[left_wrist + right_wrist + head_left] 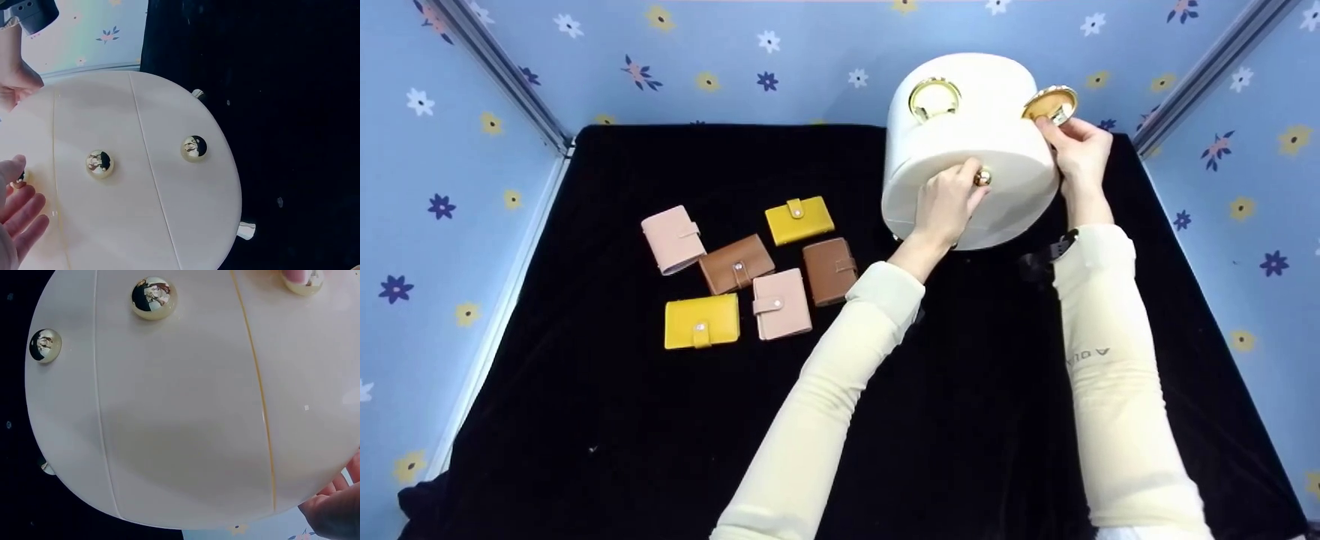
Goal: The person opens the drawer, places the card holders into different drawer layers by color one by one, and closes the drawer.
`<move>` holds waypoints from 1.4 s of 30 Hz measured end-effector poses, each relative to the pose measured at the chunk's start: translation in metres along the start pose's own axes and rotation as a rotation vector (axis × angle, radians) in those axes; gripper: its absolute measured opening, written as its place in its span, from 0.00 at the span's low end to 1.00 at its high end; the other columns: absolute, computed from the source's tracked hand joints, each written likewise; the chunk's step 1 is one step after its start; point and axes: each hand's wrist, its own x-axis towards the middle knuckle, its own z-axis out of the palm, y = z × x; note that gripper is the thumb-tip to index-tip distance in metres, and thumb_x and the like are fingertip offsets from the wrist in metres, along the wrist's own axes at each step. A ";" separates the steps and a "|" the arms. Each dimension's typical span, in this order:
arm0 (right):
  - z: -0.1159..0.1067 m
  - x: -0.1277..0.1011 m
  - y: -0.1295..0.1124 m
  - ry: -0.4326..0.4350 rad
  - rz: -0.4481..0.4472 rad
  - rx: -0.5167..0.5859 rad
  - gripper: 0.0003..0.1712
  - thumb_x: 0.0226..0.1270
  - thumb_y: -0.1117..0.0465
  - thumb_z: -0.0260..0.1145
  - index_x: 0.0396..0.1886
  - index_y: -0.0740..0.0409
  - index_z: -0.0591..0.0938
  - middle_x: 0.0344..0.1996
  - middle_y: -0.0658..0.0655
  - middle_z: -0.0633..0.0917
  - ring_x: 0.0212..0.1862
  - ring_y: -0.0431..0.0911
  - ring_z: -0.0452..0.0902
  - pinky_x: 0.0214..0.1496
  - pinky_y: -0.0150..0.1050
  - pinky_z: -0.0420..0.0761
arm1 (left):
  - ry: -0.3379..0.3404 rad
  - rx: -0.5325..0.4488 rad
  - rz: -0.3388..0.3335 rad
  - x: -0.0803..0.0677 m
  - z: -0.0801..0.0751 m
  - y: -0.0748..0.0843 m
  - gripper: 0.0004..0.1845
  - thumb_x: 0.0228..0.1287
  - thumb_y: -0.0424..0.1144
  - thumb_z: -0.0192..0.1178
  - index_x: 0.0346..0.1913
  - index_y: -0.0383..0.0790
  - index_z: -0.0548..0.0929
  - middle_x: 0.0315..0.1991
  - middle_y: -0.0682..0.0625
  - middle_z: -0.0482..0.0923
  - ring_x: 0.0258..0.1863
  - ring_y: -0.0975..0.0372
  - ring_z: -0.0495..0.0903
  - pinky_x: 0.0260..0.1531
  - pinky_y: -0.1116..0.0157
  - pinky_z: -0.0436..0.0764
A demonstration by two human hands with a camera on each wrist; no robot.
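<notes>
A white round box (967,142) with a gold ring handle (934,97) stands at the back right of the black cloth. My left hand (969,182) pinches a small gold knob (982,178) on the box front. In the left wrist view that knob (19,179) sits half hidden behind my left fingers (22,216), with two more knobs (99,163) to its right. My right hand (1051,124) is at the box's upper right side, its fingertips holding the lower edge of a round gold disc (1050,103). The right wrist view shows the box front (180,410) and my right fingers (334,512) beside it.
Several small snap wallets lie left of the box: pink (673,238), brown (736,263), yellow (799,219), brown (829,270), pink (781,303) and yellow (701,321). Blue flowered walls (450,225) enclose the black cloth (622,435).
</notes>
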 end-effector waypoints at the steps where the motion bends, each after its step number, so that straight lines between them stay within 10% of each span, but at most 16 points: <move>1: 0.000 0.000 0.000 -0.001 -0.002 -0.008 0.08 0.41 0.64 0.74 0.23 0.60 0.85 0.19 0.50 0.80 0.24 0.40 0.73 0.30 0.30 0.72 | 0.004 0.005 0.004 0.000 0.000 0.000 0.11 0.56 0.44 0.59 0.38 0.41 0.77 0.33 0.53 0.80 0.33 0.60 0.80 0.32 0.67 0.76; 42: 0.000 0.000 0.002 -0.020 0.021 0.054 0.14 0.41 0.64 0.74 0.30 0.66 0.84 0.21 0.53 0.81 0.23 0.41 0.75 0.29 0.30 0.75 | 0.266 -0.330 0.049 -0.061 0.000 0.015 0.08 0.53 0.37 0.62 0.36 0.38 0.82 0.32 0.52 0.80 0.33 0.67 0.78 0.36 0.80 0.71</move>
